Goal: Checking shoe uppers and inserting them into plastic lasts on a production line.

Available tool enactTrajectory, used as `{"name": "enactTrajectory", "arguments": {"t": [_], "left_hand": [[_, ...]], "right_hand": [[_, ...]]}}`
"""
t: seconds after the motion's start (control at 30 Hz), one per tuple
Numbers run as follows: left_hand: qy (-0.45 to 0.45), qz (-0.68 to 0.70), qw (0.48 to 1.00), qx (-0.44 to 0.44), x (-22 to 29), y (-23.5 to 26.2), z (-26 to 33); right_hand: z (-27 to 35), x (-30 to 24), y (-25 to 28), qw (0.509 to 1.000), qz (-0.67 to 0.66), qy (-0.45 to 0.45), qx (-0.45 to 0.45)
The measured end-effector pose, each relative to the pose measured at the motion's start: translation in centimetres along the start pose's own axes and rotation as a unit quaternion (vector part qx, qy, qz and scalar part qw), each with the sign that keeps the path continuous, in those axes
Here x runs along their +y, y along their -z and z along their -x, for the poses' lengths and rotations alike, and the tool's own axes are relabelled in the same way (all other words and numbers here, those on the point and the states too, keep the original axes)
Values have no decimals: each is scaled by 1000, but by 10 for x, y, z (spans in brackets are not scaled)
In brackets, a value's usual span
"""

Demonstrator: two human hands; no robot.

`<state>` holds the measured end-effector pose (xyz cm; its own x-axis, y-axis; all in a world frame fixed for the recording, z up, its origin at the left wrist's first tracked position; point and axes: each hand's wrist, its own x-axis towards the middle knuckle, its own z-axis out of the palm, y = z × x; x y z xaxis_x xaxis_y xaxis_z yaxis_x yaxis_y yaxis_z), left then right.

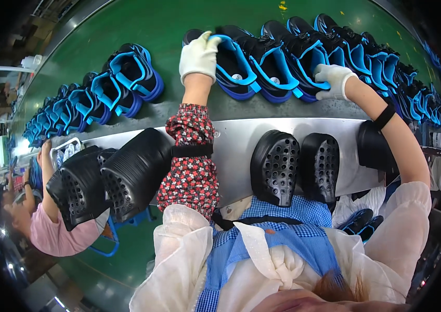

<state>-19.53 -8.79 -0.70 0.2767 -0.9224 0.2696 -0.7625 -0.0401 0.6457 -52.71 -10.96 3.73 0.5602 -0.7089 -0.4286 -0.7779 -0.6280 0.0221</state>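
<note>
A row of black sneakers with bright blue linings stands on the green belt in front of me, heels toward me. My left hand (199, 56), in a white glove, is closed on the side of the leftmost sneaker (233, 65) of this row, with thumb and fingers at its collar. My right hand (332, 82), also gloved, grips the heel collar of another sneaker (306, 65) farther right in the row; some of its fingertips are hidden inside the opening. Between my hands sits one more sneaker (270, 67), touched by neither as far as I see.
More sneakers (132, 73) line the green belt (179, 18) to the left. Black perforated shoe-shaped pieces (277, 166) rest along the metal ledge (231, 140) nearer me, others (137, 169) left of my sleeve. A co-worker in a pink top (62, 229) is at the left.
</note>
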Motion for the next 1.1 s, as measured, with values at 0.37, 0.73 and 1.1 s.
{"name": "enactTrajectory", "arguments": {"t": [0.37, 0.73, 1.1], "left_hand": [[171, -45, 982, -61, -5, -8, -27], [66, 14, 996, 55, 1, 12, 44], [61, 44, 997, -1, -6, 14, 122]], "right_hand": [[-7, 4, -11, 1000, -28, 9, 3], [24, -51, 12, 965, 85, 22, 246], [141, -200, -38, 980, -115, 82, 140]]}}
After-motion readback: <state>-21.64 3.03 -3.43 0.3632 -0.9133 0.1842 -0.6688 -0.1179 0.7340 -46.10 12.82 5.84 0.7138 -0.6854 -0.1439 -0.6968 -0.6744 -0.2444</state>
